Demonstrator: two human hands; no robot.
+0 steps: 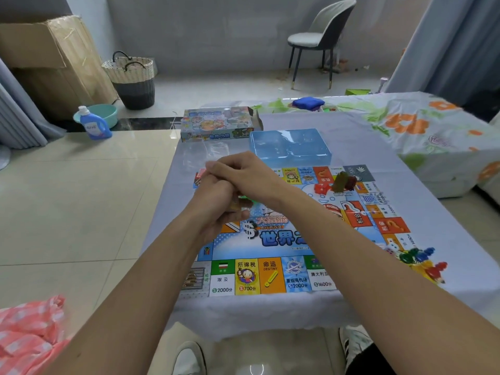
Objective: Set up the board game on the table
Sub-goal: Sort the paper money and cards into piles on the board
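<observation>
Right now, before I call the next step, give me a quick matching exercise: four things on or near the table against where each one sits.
Things:
1. game box
2. blue tray
3. coloured pawns
4. detergent bottle

Places:
A. on the floor, beside a green basin
B. near right corner of the board
C. far left corner of the table
D. on the table just beyond the board's far edge

Pairs: 1-C, 2-D, 3-B, 4-A
</observation>
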